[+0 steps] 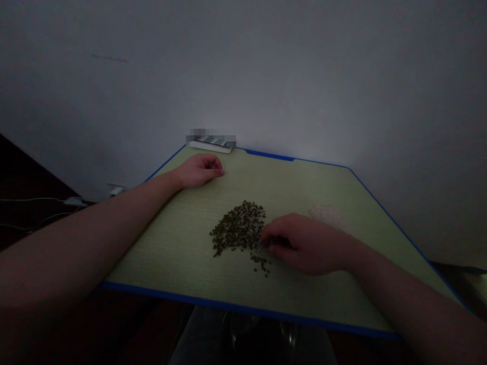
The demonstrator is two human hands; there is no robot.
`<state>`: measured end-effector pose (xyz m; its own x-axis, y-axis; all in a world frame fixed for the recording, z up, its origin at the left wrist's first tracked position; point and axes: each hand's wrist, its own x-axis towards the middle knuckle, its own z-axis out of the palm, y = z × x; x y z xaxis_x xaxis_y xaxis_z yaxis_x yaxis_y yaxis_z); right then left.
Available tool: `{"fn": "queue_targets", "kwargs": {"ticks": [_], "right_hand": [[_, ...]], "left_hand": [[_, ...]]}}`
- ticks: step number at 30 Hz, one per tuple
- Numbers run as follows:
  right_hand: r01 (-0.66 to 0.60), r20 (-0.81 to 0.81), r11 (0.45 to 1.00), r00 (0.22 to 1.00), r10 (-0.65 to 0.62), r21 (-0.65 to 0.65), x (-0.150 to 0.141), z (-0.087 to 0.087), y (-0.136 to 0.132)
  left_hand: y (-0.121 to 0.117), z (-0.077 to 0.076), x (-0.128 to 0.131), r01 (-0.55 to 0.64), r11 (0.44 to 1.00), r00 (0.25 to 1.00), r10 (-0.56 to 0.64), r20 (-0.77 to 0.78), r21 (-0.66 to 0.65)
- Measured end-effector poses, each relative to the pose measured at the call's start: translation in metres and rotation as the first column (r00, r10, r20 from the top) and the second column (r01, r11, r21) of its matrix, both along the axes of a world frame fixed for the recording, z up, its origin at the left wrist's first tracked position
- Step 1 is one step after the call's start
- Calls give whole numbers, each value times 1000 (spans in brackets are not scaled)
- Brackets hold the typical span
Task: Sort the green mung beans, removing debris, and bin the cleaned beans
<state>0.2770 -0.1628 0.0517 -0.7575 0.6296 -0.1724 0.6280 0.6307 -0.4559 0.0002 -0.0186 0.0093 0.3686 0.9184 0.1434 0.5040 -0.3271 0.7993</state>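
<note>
A loose pile of small dark green beans (239, 225), with pale grains showing among them, lies mid-table. At its right edge is my right hand (304, 243), fingers curled and fingertips down at the grains; whatever they pinch is too small to make out. A few stray beans (261, 262) lie just in front of the pile. Partly behind my right hand is a second heap, of white grains (330, 215) that look like rice. My left hand (201, 170) rests on the tabletop at the back left, fingers loosely curled in, with nothing seen in it.
The pale green table (297, 187) has a blue edge and stands against a grey wall (274, 76). At its back left corner lies a flat white-edged object (211, 146), partly blurred out. Cables and a white plug (75, 201) hang beyond the left side. The light is dim.
</note>
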Motion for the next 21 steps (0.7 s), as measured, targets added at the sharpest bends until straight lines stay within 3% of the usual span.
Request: {"fn": "queue_targets", "kwargs": {"ticks": [21], "right_hand": [[29, 25, 999, 999, -28, -36, 1, 3, -2]], "left_hand": [[0, 1, 1, -1, 999, 1000, 2, 23, -34]]}}
